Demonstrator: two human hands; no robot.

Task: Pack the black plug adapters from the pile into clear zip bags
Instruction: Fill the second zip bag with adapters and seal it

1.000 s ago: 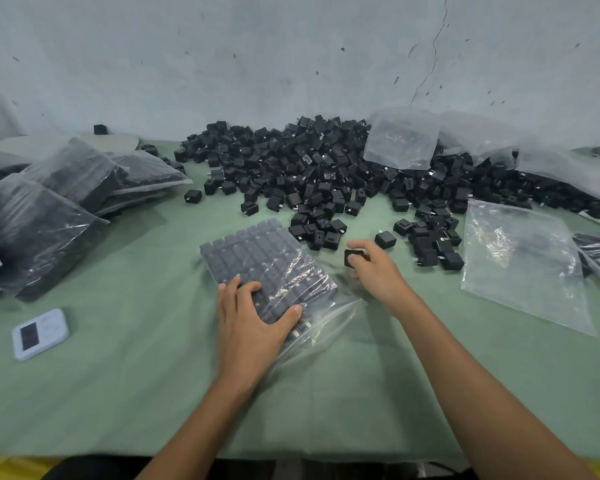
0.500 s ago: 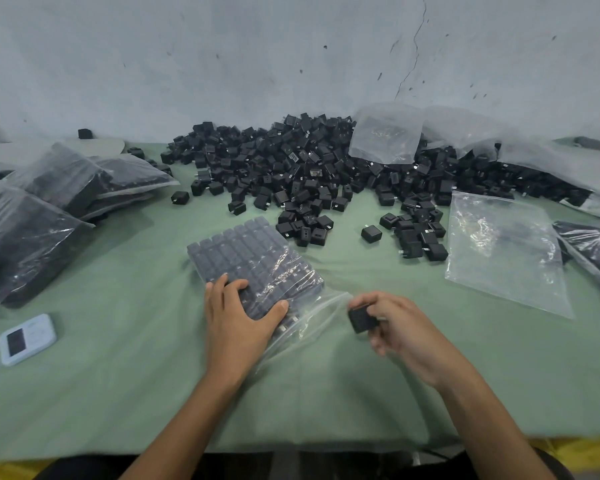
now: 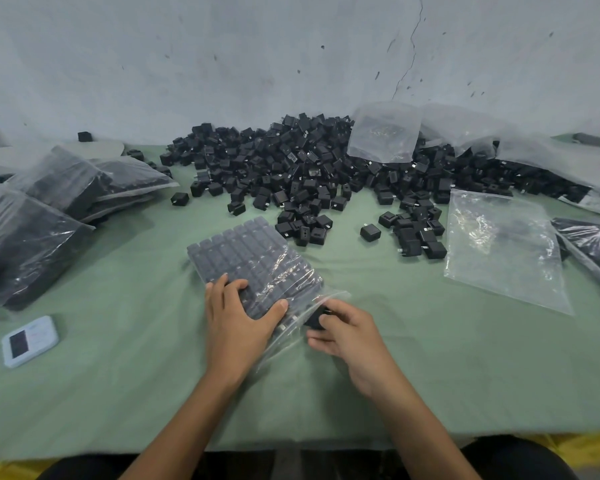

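Note:
A clear zip bag (image 3: 257, 261) lies flat on the green cloth at centre, filled with neat rows of black plug adapters. My left hand (image 3: 236, 317) rests on its near end with fingers spread, pressing it down. My right hand (image 3: 347, 334) pinches one black adapter (image 3: 317, 318) at the bag's open mouth on the right; the adapter is partly hidden by my fingers and the plastic. The big pile of loose black adapters (image 3: 309, 168) spreads across the far side of the table.
Several filled bags (image 3: 42, 216) are stacked at the left. An empty clear bag (image 3: 499, 251) lies at the right; more plastic bags (image 3: 385, 133) sit on the pile at the back. A small white device (image 3: 28, 339) lies near left. Green cloth (image 3: 118, 375) covers the table.
My right hand picked an adapter from the edge of the pile, carried it back toward me, and now holds it at the bag's mouth. My left hand stayed on the bag.

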